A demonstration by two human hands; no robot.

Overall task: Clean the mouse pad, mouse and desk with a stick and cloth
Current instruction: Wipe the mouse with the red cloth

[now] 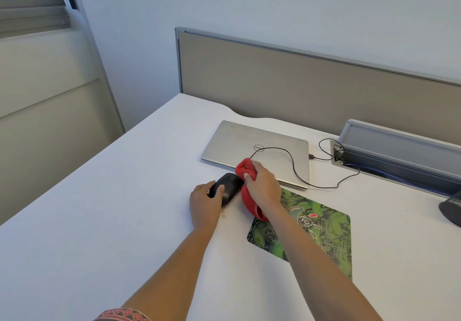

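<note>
A black mouse (228, 187) lies on the white desk (112, 208), just left of the green patterned mouse pad (321, 233). My left hand (204, 206) grips the mouse from its near end, thumb and fingers curled round its sides. My right hand (263, 183) holds a bunched red cloth (245, 171) against the mouse's right side, and part of the cloth hangs down under my wrist onto the pad's corner. No stick is in view.
A shut silver laptop (249, 146) lies behind the mouse, with a thin black cable (294, 168) running across its lid to an open cable tray (389, 156) at the right. A beige partition (299, 78) backs the desk. A dark object (452, 208) sits at the right edge.
</note>
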